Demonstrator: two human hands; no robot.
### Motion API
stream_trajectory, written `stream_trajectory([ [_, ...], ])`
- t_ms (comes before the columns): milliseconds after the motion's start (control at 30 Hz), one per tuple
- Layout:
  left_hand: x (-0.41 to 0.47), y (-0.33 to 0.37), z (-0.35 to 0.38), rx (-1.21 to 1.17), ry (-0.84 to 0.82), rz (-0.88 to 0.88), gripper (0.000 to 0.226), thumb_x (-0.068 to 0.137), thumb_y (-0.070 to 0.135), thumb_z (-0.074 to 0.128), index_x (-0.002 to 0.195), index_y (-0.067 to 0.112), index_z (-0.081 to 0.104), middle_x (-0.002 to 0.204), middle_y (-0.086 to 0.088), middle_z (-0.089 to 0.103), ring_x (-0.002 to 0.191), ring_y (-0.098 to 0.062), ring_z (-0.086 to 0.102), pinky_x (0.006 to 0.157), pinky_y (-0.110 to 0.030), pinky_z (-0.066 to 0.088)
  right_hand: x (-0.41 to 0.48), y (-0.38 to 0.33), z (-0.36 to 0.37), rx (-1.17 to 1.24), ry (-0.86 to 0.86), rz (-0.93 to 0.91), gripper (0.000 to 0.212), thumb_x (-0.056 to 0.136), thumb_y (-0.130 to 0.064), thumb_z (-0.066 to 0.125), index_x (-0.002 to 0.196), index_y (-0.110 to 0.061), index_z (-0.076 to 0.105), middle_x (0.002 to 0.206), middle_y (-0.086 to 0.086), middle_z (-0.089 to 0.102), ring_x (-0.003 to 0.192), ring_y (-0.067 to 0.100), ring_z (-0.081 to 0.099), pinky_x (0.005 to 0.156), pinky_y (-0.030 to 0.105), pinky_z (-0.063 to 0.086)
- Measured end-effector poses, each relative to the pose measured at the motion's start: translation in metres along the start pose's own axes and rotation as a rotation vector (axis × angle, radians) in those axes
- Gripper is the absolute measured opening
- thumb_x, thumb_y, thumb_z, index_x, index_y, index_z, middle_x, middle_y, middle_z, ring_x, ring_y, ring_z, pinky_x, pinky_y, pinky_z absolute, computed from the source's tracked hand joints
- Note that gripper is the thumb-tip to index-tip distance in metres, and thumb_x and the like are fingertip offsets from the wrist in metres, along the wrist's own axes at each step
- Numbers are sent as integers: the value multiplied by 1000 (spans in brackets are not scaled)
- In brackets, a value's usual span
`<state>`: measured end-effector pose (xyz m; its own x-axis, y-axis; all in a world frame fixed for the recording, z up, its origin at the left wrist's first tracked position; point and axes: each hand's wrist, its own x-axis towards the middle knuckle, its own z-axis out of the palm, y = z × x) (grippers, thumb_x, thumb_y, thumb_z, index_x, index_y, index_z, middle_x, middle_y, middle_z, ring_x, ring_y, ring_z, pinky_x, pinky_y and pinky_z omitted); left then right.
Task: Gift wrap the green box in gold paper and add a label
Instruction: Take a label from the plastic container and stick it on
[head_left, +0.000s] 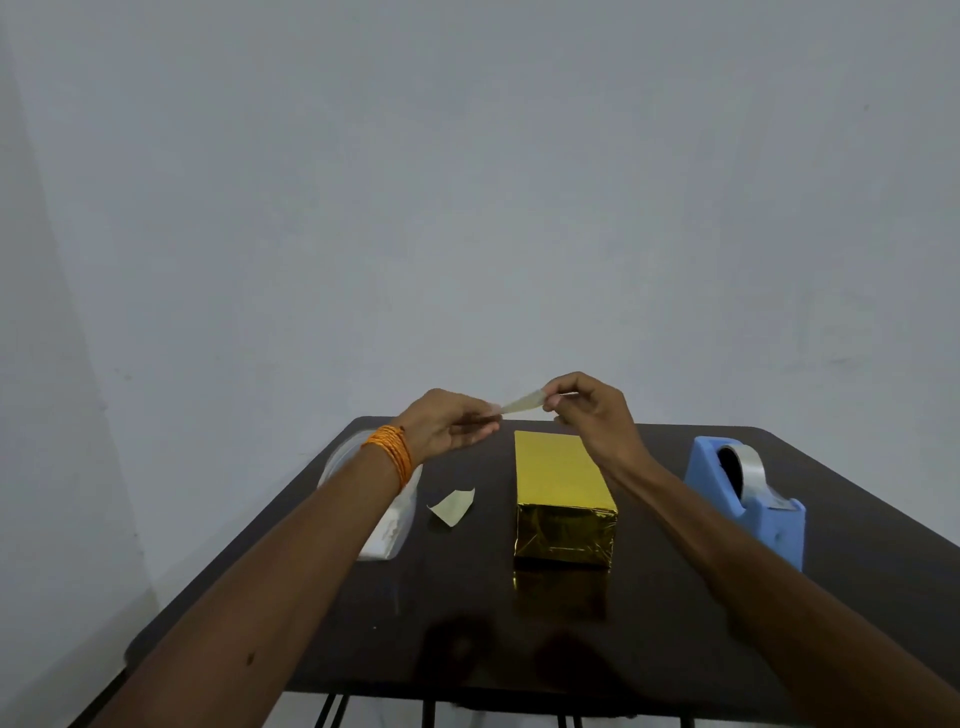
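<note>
Nearest on the dark surface, the gold-wrapped box is seen at the middle. Above its far end, a pale label is pinched between left hand and right hand; probably it must next be peeled and pressed on top.

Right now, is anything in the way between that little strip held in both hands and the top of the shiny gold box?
Nothing visible. The pale strip, pinched between left hand and right hand, hangs above the gold-wrapped box, whose top is bare.
</note>
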<state>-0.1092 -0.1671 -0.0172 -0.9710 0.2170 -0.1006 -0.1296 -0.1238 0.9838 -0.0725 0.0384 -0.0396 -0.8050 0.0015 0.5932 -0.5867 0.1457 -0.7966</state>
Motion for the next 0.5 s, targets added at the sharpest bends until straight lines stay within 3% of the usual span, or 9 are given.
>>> stream_trajectory([
  [133,-8,-3,5,9,48,202,22,87,3,70,107,-4,69,105,-19,71,91,-25,70,73,-28,61,-1,2,-11,12,33,36,25,95,6,55,94,-12,72,103,0,72,100,15,66,73,24,56],
  [267,-8,-10,14,90,154,372,18,86,5,72,103,4,71,106,-16,72,94,-23,71,72,-26,61,0,6,-17,220,173,304,15,97,-6,59,107,-5,70,113,13,70,101,26,68,72,27,59],
  [400,-6,-16,26,92,133,410,20,85,6,73,105,3,70,102,-15,73,93,-21,71,73,-25,60,0,8,-19,171,84,418,29,93,-31,68,110,-7,70,102,9,74,92,21,67,74,27,57],
  [500,2,-21,31,116,130,429,23,85,9,74,107,5,71,105,-15,73,98,-24,71,80,-32,61,1,8,-22,80,133,343,17,92,-22,70,91,-6,73,78,3,66,69,15,53,59,21,46],
])
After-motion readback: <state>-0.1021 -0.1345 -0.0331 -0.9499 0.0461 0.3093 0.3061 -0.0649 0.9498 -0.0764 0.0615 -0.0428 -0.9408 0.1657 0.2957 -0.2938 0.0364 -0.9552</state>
